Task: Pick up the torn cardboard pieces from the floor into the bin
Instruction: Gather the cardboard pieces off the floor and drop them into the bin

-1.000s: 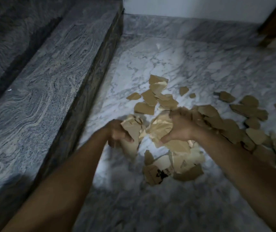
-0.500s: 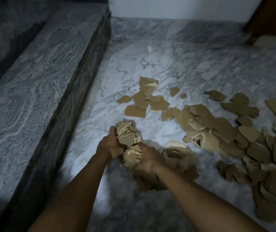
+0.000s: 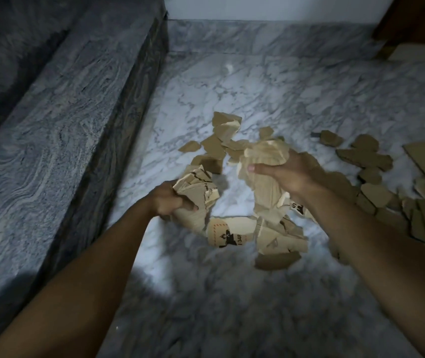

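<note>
Several torn brown cardboard pieces lie scattered on the white marble floor [image 3: 257,81], most to the right [image 3: 366,158] and some near the middle [image 3: 281,239]. My left hand [image 3: 170,200] grips a stack of cardboard pieces [image 3: 198,187] just above the floor. My right hand [image 3: 283,171] holds a bigger bunch of pieces [image 3: 265,156], thumb across the front. A printed piece [image 3: 226,233] lies between my forearms. No bin is in view.
A dark grey granite step [image 3: 59,140] runs along the left side, with a higher one [image 3: 12,60] behind it. A white wall [image 3: 270,7] closes the far end. A dark wooden frame [image 3: 417,19] stands at the top right.
My hands were close together over a gathered pile; now they have come apart, and the right hand has risen and moved right with a bunch of pieces. The left still holds its stack.
</note>
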`<state>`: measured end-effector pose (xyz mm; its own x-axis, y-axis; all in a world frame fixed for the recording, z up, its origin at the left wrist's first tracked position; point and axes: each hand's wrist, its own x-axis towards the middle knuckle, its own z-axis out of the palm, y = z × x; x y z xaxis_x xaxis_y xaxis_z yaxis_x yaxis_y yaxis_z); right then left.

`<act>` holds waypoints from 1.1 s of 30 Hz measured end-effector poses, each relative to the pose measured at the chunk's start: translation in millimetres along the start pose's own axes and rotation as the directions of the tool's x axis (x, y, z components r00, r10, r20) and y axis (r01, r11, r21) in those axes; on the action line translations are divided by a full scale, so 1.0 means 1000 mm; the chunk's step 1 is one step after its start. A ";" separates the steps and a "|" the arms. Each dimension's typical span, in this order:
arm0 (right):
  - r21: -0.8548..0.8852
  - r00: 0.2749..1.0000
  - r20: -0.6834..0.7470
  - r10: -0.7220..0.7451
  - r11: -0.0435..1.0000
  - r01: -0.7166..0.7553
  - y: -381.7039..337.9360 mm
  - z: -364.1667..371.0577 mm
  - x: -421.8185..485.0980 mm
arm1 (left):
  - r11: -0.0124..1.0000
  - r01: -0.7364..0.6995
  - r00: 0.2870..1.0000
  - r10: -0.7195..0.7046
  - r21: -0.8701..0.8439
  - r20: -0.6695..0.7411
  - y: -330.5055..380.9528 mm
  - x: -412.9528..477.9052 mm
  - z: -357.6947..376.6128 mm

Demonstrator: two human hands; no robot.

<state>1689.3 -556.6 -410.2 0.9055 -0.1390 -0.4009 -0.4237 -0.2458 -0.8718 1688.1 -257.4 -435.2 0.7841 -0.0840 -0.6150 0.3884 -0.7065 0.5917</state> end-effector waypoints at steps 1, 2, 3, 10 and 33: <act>0.019 1.000 -0.030 -0.006 1.000 0.007 -0.004 -0.008 -0.002 | 0.998 -0.012 0.998 0.009 0.056 0.058 0.005 -0.001 0.000; 0.016 0.999 -0.046 -0.018 1.000 0.019 -0.005 -0.014 -0.001 | 0.991 -0.044 0.990 0.026 0.123 0.139 0.012 -0.004 0.003; -0.009 0.998 -0.045 -0.035 0.999 0.035 -0.008 -0.017 -0.003 | 0.980 -0.056 0.976 0.013 0.191 0.219 0.017 -0.007 0.008; -0.405 0.979 0.201 0.038 0.913 0.047 0.017 -0.014 0.001 | 0.780 -0.232 0.966 0.116 0.581 0.231 0.008 -0.001 0.088; -0.714 0.968 0.249 0.013 0.678 0.175 0.096 -0.027 -0.050 | 0.957 -0.044 0.991 0.006 0.285 0.135 0.018 0.000 0.062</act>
<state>1602.9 -599.2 -466.6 0.8768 0.1014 -0.4700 -0.1452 -0.8760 -0.4599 1664.8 -313.4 -457.1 0.7138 -0.1818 -0.6763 0.1990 -0.8732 0.4448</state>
